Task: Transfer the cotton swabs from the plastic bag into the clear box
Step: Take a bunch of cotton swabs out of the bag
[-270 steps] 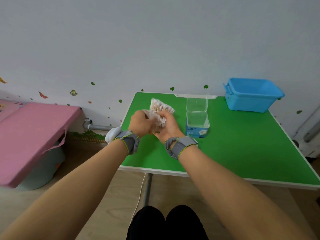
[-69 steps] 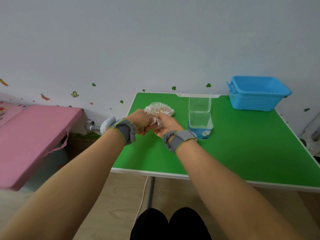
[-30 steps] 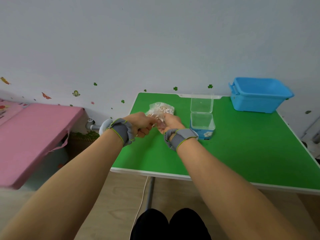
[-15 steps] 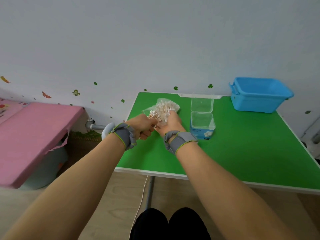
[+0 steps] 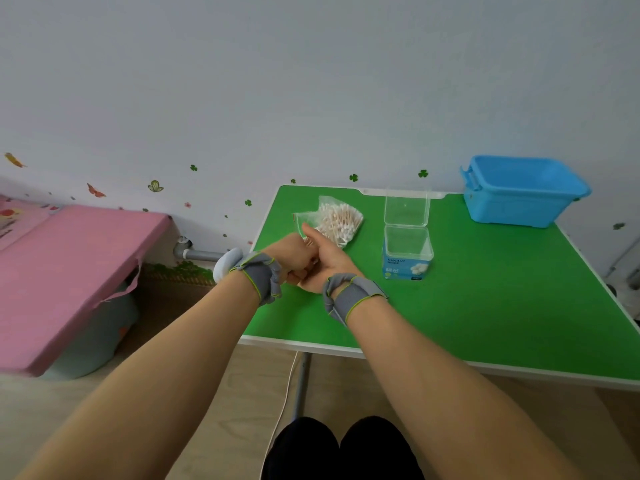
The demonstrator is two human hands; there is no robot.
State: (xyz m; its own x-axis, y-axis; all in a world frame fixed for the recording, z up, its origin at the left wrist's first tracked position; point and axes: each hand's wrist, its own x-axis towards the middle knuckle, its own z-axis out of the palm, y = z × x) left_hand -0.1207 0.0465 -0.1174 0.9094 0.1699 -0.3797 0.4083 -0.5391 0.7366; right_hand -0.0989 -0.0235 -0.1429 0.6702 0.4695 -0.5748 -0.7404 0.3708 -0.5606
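View from a person's head, looking down along two bare forearms to a bright green rectangular desk [image 5: 485, 306] with a white edge, set against a pale wall; each wrist wears a grey fabric band with lime trim [image 5: 349, 296].

The hands meet over the near left part of the desk. The left hand [image 5: 294, 258] has its fingers curled in, knuckles pressed against the right palm; they clamp a small bunch of thin tan sticks [image 5: 307, 240], of which only the ends show between the two hands. The right hand [image 5: 327, 263] stands on edge with its thumb pointing up; its fingers are hidden behind the left hand, so I cannot tell whether they are together or apart.

Just beyond the right thumb, a crumpled clear plastic bag [image 5: 304, 218] lies flat on the desk; white-tipped wooden cotton swabs [image 5: 337, 221] are heaped inside it.

To the right of the bag and apart from it stands a small square clear plastic box [image 5: 408, 245] with a blue label round its base; its hinged clear lid [image 5: 407, 206] stands upright behind it.

A sky-blue plastic tub [image 5: 523, 195] sits at the far right corner of the desk; a pink padded surface [image 5: 69, 271] lies to the left; small clover and butterfly stickers [image 5: 156, 186] dot the wall.
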